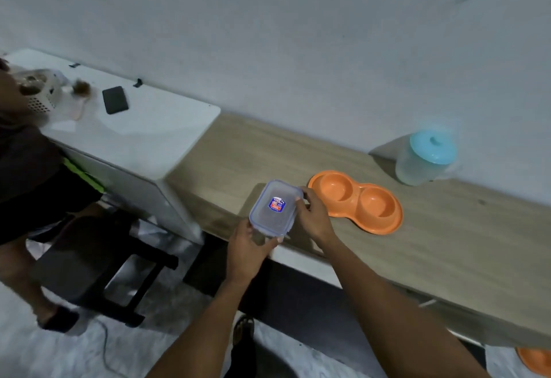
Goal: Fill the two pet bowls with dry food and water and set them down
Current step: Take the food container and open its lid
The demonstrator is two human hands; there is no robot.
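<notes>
An orange double pet bowl (356, 201) lies on the wooden counter (447, 228), both cups empty. Left of it I hold a clear plastic food container (275, 207) with a blue-rimmed lid and a sticker, over the counter's front edge. My left hand (247, 250) grips its near end from below. My right hand (313, 216) holds its right side, fingers curled on the lid's edge. A translucent water jug (423, 158) with a light blue lid stands against the wall behind the bowl.
A white cabinet (143, 139) at the left carries a dark flat case (115, 99) and a basket (41, 91). Another person stands at the far left by a dark stool (98, 261). A second orange object (536, 359) shows at the bottom right.
</notes>
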